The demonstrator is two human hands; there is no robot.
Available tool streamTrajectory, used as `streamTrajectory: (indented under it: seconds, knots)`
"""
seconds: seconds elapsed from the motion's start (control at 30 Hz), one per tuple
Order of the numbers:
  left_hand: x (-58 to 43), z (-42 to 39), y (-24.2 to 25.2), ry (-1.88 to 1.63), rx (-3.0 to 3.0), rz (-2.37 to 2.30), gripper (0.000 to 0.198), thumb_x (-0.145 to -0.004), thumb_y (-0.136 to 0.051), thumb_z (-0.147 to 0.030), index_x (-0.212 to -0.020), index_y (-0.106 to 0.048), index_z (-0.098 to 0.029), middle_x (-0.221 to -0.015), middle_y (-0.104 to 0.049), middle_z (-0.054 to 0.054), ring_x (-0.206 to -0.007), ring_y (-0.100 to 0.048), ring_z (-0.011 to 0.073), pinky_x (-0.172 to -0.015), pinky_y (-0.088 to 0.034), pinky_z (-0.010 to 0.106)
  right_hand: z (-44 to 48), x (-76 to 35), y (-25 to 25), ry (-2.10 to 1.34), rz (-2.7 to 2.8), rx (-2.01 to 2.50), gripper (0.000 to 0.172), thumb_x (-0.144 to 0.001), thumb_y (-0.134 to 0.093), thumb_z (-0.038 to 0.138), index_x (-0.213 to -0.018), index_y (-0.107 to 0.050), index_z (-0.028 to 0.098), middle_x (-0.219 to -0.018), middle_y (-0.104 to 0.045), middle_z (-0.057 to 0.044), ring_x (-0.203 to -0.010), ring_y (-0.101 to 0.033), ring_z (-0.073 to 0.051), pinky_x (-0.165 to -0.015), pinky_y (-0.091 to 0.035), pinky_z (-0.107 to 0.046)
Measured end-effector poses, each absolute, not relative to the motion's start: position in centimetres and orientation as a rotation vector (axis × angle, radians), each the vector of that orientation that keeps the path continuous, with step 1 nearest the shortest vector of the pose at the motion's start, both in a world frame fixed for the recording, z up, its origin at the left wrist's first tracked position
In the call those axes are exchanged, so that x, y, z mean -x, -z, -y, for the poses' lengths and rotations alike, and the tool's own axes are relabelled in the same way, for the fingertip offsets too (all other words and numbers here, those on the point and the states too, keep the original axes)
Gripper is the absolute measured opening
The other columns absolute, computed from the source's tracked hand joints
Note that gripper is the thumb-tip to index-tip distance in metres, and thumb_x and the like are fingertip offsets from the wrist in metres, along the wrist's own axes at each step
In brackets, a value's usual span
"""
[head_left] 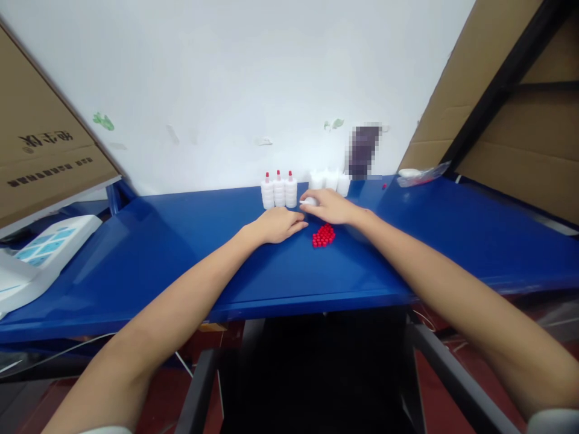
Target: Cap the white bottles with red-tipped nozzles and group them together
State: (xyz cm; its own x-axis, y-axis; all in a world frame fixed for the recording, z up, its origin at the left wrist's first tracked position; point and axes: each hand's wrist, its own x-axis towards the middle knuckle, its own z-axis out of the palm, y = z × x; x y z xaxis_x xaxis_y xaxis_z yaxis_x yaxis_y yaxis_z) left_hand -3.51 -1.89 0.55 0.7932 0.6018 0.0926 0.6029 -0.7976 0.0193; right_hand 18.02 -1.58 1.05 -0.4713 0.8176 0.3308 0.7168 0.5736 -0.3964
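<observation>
Standing far left: a white scale (pixel 49 247) is set on the edge of the blue table (pixel 181 241), well apart from the work, and is touched by nothing.
Left hand: the left hand (pixel 277 226) is laid flat on the table, palm down, fingers loosely stretched toward the caps; nothing is grasped by it.
Capped bottles: three capped bottles (pixel 279 190) are stood upright in a tight row just behind the left hand.
Lying bottle: a small white lying bottle (pixel 309 201) is found on its side just right of that row, its thin nozzle pointed left.
Red caps: the red caps (pixel 323 235) are heaped in a loose pile between the two hands, near the lying bottle but not touching it.
Right hand: the right hand (pixel 333 207) is closed lightly over the lying bottle, fingers curled across its body; the thumb is hidden.
Open bottles: a cluster of open bottles (pixel 330 179) is stood behind the right hand, near the wall.
Bag: a clear plastic bag (pixel 418 174) is left well to the right.
Judged handling: the bottle is best gripped by its body, the nozzle kept bare; a single cap is best pinched from the pile's edge so the heap is not scattered, and the upright row is not to be knocked.
</observation>
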Motion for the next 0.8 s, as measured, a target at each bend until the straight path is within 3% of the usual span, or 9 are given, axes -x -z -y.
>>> streamTrajectory:
  seconds: [0.17, 0.3, 0.5, 0.7, 0.8]
  knots:
    - [3.8, 1.4, -0.1, 0.247, 3.0, 1.03, 0.046, -0.106, -0.039, -0.048, -0.079, -0.062, -0.018, -0.07, -0.064, 0.006, -0.059, -0.055, 0.0177, -0.058, -0.031, 0.03, 1.7, -18.0, -1.2, -0.304, 2.328, 1.228, 0.038, -0.1, -0.054, 0.04, -0.125, -0.071, 0.016, -0.128, -0.075, -0.013, -0.115, -0.069, -0.032, -0.102, -0.049, -0.045]
    - [4.1, 1.3, 0.0, 0.355, 3.075, 1.097, 0.046, -0.103, -0.042, -0.048, -0.068, -0.05, -0.019, -0.061, -0.055, 0.002, -0.054, -0.045, 0.014, -0.056, -0.027, 0.03, 1.7, -18.0, -1.2, -0.297, 2.33, 1.231, 0.04, -0.1, -0.054, 0.04, -0.127, -0.071, 0.016, -0.129, -0.074, -0.014, -0.114, -0.069, -0.032, -0.101, -0.049, -0.044]
    - [4.4, 1.2, 0.2, 0.676, 3.163, 1.131, 0.042, -0.1, -0.043, -0.044, -0.067, -0.043, -0.02, -0.059, -0.046, -0.002, -0.055, -0.04, 0.0124, -0.057, -0.027, 0.029, 1.6, -18.2, -1.3, -0.296, 2.367, 1.21, 0.04, -0.094, -0.052, 0.028, -0.128, -0.07, 0.016, -0.125, -0.075, -0.012, -0.104, -0.07, -0.029, -0.094, -0.048, -0.04]
    - [3.9, 1.6, 0.2, 1.133, 3.144, 1.076, 0.045, -0.103, -0.041, -0.048, -0.067, -0.038, -0.02, -0.059, -0.036, -0.004, -0.056, -0.033, 0.0111, -0.057, -0.027, 0.028, 2.3, -17.4, -1.8, -0.389, 2.423, 1.223, 0.028, -0.092, -0.047, 0.028, -0.101, -0.07, 0.015, -0.096, -0.074, -0.011, -0.086, -0.065, -0.025, -0.079, -0.044, -0.035]
    - [3.6, 2.0, 0.0, 1.254, 3.138, 1.077, 0.045, -0.103, -0.041, -0.049, -0.069, -0.04, -0.02, -0.06, -0.037, -0.004, -0.056, -0.033, 0.0109, -0.057, -0.028, 0.027, 2.8, -16.7, -2.0, -0.422, 2.43, 1.184, 0.024, -0.088, -0.048, 0.026, -0.096, -0.068, 0.015, -0.097, -0.074, -0.012, -0.086, -0.064, -0.026, -0.078, -0.043, -0.035]
